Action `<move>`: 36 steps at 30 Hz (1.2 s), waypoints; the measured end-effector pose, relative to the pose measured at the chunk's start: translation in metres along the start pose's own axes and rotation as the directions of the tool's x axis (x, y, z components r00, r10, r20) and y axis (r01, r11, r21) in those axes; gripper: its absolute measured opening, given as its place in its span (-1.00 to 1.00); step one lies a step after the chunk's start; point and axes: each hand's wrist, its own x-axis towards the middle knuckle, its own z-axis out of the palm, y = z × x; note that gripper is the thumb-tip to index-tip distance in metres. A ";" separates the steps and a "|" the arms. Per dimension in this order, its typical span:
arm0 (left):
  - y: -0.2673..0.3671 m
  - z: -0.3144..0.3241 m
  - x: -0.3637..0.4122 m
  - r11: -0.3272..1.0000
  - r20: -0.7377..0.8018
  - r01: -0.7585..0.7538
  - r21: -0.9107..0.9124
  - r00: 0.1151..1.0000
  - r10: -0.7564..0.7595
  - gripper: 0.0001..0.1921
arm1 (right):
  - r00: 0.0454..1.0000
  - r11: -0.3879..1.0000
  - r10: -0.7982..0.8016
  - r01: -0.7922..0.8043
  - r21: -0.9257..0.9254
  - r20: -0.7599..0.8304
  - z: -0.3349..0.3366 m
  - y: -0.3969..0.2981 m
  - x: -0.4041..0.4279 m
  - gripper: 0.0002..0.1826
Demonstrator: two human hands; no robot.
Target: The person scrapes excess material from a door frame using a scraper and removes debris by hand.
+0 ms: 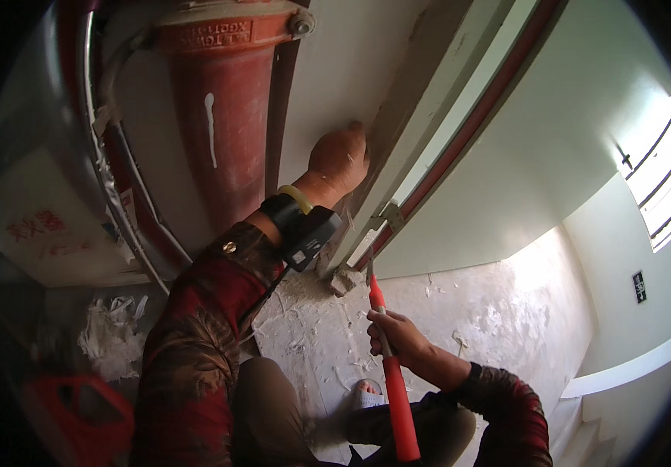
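Note:
My left hand (340, 159) is curled against the pale wall beside the door frame (429, 140). Its fingers face away, so I cannot see whether anything is between them. In my right hand (405, 341) is a long tool with a red handle (399, 408), gripped around its grey middle section. The tool's narrow metal tip (371, 264) points up toward the bottom of the frame, near a metal hinge or bracket (391, 219); contact cannot be told. A rough lump of mortar (346, 281) sits at the foot of the frame.
A thick red pipe (224, 134) with a bolted coupling (224, 26) stands left of my forearm. Pale shavings litter the floor (464, 315). Crumpled white plastic (114, 335) and a red case-like object (87, 414) lie at lower left. Steps (580, 441) descend at lower right.

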 end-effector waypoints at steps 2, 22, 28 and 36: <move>-0.002 0.009 0.008 0.986 0.062 -0.139 0.095 0.989 0.133 -0.86 | 1.000 0.992 -0.026 0.025 0.125 0.009 -0.006 -0.001 -0.014 -0.81; -0.050 0.055 -0.174 0.991 0.801 -0.069 -0.115 0.584 0.133 -0.59 | 0.820 0.875 -0.159 0.376 0.306 -0.550 -0.148 -0.010 -0.205 -0.79; -0.036 0.085 -0.115 0.516 0.592 0.736 -0.439 0.668 -0.450 -0.40 | 0.805 0.951 -0.026 0.201 0.233 -0.592 -0.144 0.009 -0.247 -0.74; -0.049 0.147 -0.125 0.535 0.363 0.597 -0.599 0.797 -0.482 -0.63 | 0.719 0.937 -0.136 0.316 0.146 -0.682 -0.137 0.006 -0.267 -0.79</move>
